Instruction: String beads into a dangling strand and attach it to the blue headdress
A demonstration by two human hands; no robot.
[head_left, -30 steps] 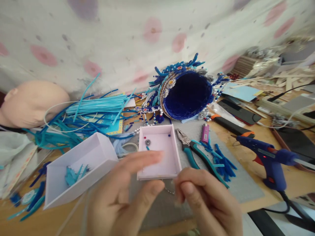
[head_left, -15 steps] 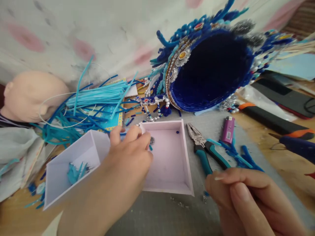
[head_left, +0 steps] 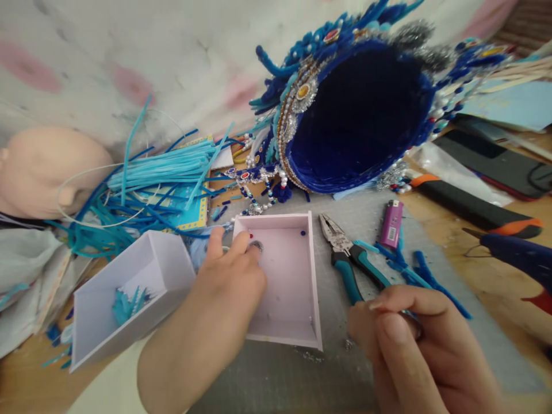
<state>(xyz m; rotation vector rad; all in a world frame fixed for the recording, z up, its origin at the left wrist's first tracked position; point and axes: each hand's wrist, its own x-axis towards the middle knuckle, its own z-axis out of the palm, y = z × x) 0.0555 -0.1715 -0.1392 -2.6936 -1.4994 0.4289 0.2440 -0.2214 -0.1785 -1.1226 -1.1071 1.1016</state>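
The left hand (head_left: pixel 233 276) reaches into a shallow pink tray (head_left: pixel 313 276), its fingertips (head_left: pixel 250 248) on a small silver ornament (head_left: pixel 256 246) near the tray's far left corner. The right hand (head_left: pixel 409 339) is curled near the teal-handled pliers (head_left: pixel 347 256) on the bench (head_left: pixel 452 253). A blue beaded headdress (head_left: pixel 357 115) lies on its side behind the tray.

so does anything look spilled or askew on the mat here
Yes: tiny silvery bits lie scattered on the grey mat just outside the pink box, and the white box sits tilted, one side raised.
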